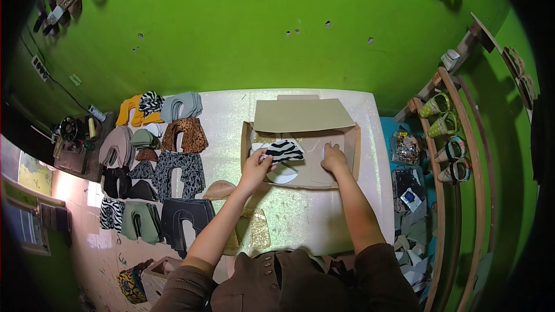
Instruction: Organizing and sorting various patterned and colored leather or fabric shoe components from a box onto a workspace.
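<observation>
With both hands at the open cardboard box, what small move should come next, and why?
Probably lower the zebra-striped piece flat into the cardboard box. The left hand holds that piece by its edge just above the white paper inside, and the right hand presses on the box floor, steadying it. The lid flap is open, so nothing blocks the way.

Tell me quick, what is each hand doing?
Left hand: closed on the zebra-striped piece.
Right hand: pressed on the cardboard box, holding nothing I can see.
</observation>
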Action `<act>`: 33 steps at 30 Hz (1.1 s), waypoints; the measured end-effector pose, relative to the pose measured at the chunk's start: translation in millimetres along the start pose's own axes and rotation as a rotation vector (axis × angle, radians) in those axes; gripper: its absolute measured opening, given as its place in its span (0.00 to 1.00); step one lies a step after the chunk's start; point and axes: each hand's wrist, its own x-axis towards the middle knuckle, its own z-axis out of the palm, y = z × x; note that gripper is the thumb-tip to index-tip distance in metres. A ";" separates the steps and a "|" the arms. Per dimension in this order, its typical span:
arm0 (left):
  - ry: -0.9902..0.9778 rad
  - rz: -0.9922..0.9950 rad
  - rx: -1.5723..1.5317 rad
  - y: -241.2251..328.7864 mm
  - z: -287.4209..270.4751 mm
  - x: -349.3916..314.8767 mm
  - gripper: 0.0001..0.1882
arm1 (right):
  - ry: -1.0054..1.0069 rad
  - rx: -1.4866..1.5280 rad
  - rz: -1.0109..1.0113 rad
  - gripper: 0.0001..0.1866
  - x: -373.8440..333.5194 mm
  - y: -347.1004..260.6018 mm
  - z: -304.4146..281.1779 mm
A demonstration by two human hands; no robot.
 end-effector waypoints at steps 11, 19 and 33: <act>-0.001 -0.157 -0.064 15.9 0.1 -5.8 0.12 | 0.198 0.832 -0.390 0.12 -28.7 15.2 -57.0; -0.089 -0.191 -0.098 17.4 10.9 -10.9 0.14 | -0.128 0.919 -0.575 0.09 -57.2 -33.2 -69.8; -0.135 -0.067 0.029 12.0 5.3 -32.6 0.15 | 0.329 0.354 -0.963 0.35 -101.8 -71.5 -46.6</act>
